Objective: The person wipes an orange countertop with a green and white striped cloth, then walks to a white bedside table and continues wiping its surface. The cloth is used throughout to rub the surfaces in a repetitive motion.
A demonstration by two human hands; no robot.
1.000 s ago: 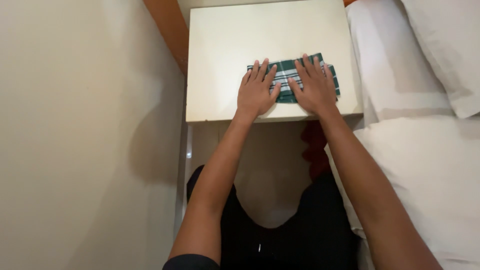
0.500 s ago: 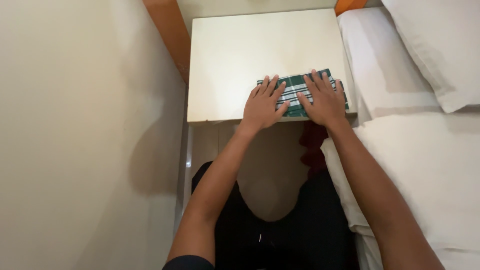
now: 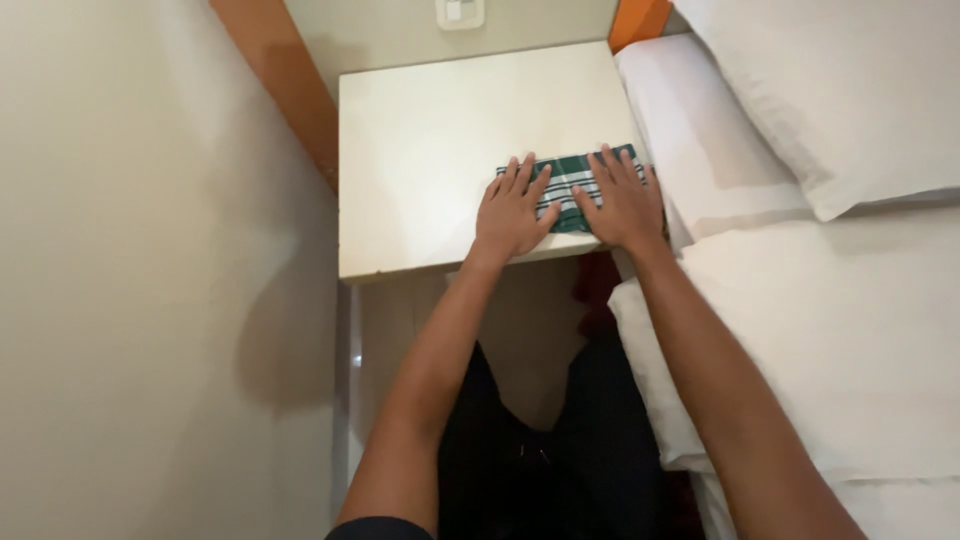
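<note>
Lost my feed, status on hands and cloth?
Left hand, right hand flat, open on folded green plaid cloth. Cloth on white bedside table. Nothing blocking.

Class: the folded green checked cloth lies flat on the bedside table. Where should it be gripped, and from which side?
Pinch the near long edge of the cloth, coming from the table's front. It lies flat and thin near that edge, so a grip from above finds nothing to close on. Both the left hand and the right hand rest flat on it.

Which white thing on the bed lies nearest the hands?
The folded white bedding beside the table; the right hand almost touches it. The pillow lies farther off.
</note>
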